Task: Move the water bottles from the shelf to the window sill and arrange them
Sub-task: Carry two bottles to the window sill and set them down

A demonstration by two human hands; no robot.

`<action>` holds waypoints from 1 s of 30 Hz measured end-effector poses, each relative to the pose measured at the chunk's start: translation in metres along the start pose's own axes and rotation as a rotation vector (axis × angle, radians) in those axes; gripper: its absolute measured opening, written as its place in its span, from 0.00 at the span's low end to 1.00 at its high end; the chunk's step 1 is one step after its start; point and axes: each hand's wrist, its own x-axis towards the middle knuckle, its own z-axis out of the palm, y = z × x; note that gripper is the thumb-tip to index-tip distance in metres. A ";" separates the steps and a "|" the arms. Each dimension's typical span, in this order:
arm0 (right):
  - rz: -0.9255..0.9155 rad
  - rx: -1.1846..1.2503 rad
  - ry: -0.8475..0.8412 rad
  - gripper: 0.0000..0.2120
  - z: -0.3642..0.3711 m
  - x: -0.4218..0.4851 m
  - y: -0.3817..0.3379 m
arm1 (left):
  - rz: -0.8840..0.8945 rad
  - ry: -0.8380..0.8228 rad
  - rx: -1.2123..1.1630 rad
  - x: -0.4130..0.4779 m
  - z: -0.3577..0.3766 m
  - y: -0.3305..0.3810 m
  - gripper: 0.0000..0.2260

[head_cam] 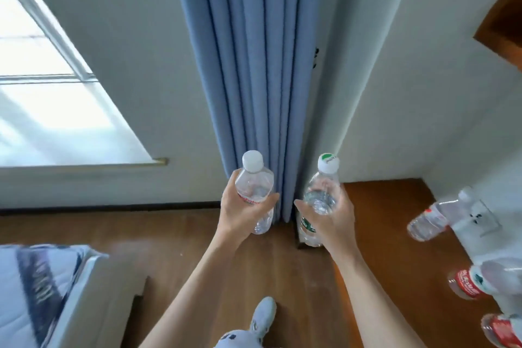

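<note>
left hand (pixel 240 217) clamped on red-label bottle (pixel 255 181), right hand (pixel 333 223) on green-cap bottle (pixel 322 192) | risk: curtain (pixel 254 65) may be clipped, bottle dropped before window sill (pixel 84 169)

Water bottles: five. Held: two, the white-cap bottle (pixel 255 183) and the green-cap bottle (pixel 322 192). On the shelf (pixel 395 234): three, far bottle (pixel 426 223), middle bottle (pixel 469 284), near bottle (pixel 501 332). Hands: two, left hand (pixel 240 215), right hand (pixel 333 223). Curtain (pixel 254 65): one

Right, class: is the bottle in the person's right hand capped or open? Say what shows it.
Capped: the bottle in the right hand has a white, green-marked cap seated on its neck.
</note>
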 end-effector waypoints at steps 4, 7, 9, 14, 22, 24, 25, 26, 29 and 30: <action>-0.042 0.001 -0.188 0.25 0.053 -0.009 -0.006 | -0.044 0.221 0.046 -0.030 -0.059 -0.009 0.20; -0.071 0.018 -0.319 0.25 0.095 -0.018 -0.014 | -0.057 0.378 0.096 -0.053 -0.104 -0.013 0.19; -0.092 0.021 -0.396 0.25 0.123 -0.025 -0.018 | -0.056 0.462 0.122 -0.068 -0.132 -0.016 0.20; -0.149 0.040 -0.568 0.25 0.188 -0.037 -0.031 | -0.065 0.640 0.165 -0.096 -0.190 -0.020 0.21; -0.228 0.025 -0.762 0.26 0.299 -0.033 -0.049 | -0.142 0.870 0.241 -0.090 -0.279 -0.048 0.27; -0.241 0.027 -0.791 0.26 0.331 -0.026 -0.056 | -0.144 0.914 0.217 -0.077 -0.302 -0.051 0.27; -0.244 0.030 -0.802 0.26 0.349 -0.022 -0.060 | -0.141 0.937 0.208 -0.069 -0.316 -0.053 0.27; -0.247 0.034 -0.811 0.27 0.368 -0.018 -0.063 | -0.136 0.955 0.206 -0.060 -0.330 -0.055 0.27; -0.255 0.035 -0.830 0.27 0.426 -0.002 -0.075 | -0.108 0.980 0.204 -0.028 -0.374 -0.060 0.26; -0.260 0.030 -0.830 0.27 0.446 0.004 -0.080 | -0.103 0.981 0.200 -0.016 -0.389 -0.061 0.26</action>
